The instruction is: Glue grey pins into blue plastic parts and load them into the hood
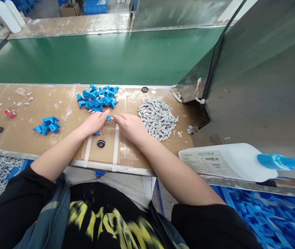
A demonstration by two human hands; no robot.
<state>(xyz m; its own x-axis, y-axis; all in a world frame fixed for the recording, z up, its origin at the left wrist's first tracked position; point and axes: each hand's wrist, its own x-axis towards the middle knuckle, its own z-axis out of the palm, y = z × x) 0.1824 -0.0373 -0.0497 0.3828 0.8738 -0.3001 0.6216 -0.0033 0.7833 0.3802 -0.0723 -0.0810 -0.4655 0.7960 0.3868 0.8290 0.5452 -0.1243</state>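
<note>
One blue piece (109, 118) — the left hand (94, 122) holds it.

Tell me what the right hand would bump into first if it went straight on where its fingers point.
Probably the small blue plastic piece held in the left hand: the right hand is right at its end, though whether they touch is unclear.

Blue piece (108, 118), partly hidden, held roughly level, pale piece (112, 118) at right end

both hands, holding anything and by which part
The left hand pinches a blue piece near one end; the right hand is at its other end, grip unclear.
</note>
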